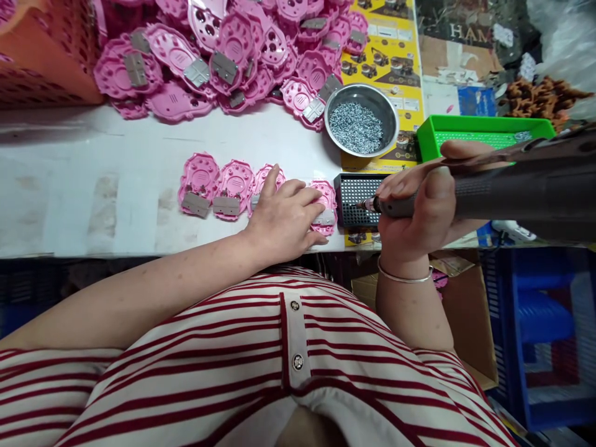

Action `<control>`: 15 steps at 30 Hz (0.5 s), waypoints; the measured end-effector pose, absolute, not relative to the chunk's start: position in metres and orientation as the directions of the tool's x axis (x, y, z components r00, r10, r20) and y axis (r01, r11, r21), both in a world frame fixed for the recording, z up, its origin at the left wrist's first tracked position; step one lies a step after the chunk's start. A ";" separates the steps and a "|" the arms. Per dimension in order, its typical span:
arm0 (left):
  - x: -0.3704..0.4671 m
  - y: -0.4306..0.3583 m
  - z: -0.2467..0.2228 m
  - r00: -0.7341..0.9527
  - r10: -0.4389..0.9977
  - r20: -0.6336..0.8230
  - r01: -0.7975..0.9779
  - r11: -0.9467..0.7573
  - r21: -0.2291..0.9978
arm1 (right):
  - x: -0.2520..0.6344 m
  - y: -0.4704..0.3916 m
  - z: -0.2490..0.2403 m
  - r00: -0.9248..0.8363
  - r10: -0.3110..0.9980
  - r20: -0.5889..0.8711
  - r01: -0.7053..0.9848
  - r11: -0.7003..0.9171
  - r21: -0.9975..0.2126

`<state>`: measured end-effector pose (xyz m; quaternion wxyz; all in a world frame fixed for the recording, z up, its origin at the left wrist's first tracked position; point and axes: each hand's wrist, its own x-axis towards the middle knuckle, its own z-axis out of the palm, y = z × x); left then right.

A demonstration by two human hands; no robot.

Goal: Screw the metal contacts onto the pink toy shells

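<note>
My left hand lies with its fingers spread over a row of pink plastic parts, touching the rightmost one and partly covering its neighbours. Two more pink parts sit at the row's left end, each with a grey metal plate. Held in my right hand is a dark electric screwdriver, lying nearly level. Its tip points left, over a black perforated tray of screws. Behind that tray stands a metal bowl full of small silver screws.
A large heap of pink parts lies at the back, beside an orange basket. At the right are a green tray and brown pieces. A cardboard box and blue crates stand below the table.
</note>
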<state>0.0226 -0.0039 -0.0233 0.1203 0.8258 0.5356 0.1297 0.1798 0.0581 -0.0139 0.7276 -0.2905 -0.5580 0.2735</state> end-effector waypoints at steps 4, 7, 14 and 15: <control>0.022 -0.006 -0.023 0.384 0.918 0.097 0.846 -0.392 0.360 | 0.185 0.059 -0.012 0.238 0.684 0.690 -0.077 0.721 -0.688; 0.021 -0.006 -0.023 0.358 0.922 0.146 0.824 -0.386 0.415 | 0.187 0.049 -0.003 0.124 0.813 0.569 -0.099 0.581 -0.808; 0.024 0.001 -0.022 0.375 0.894 0.243 0.645 -0.440 0.624 | 0.181 0.011 0.034 -0.022 0.927 0.373 -0.033 0.373 -0.927; 0.024 0.002 -0.021 0.375 0.894 0.247 0.626 -0.440 0.643 | 0.182 0.008 0.040 -0.027 0.927 0.374 -0.042 0.372 -0.927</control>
